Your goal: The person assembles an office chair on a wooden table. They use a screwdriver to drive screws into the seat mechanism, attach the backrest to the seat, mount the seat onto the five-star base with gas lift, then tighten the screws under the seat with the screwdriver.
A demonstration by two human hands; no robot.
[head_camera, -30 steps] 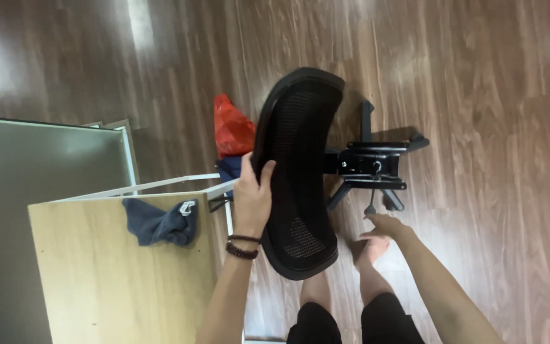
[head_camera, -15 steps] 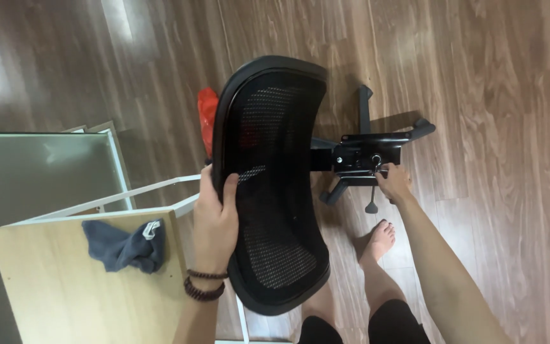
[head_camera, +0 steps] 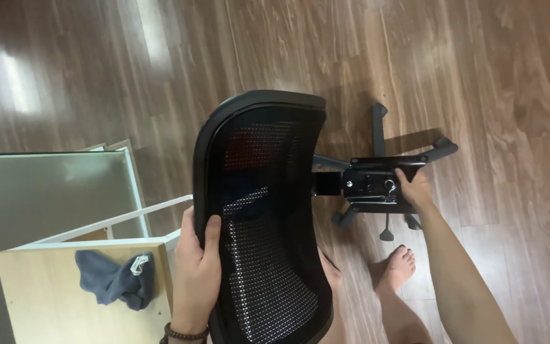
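Here my left hand [head_camera: 197,267] clasps the near-left rim of the black mesh chair back [head_camera: 265,210] to keep it upright, while my right hand [head_camera: 413,189] seems closed on the black seat mechanism [head_camera: 370,186] above the wooden floor [head_camera: 492,76].

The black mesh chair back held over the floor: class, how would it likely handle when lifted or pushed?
The mesh chair back likely has a stiff rim, since the left hand grips its edge; the mesh probably gives. With the metal mechanism under the right hand at one end, it may feel unbalanced.
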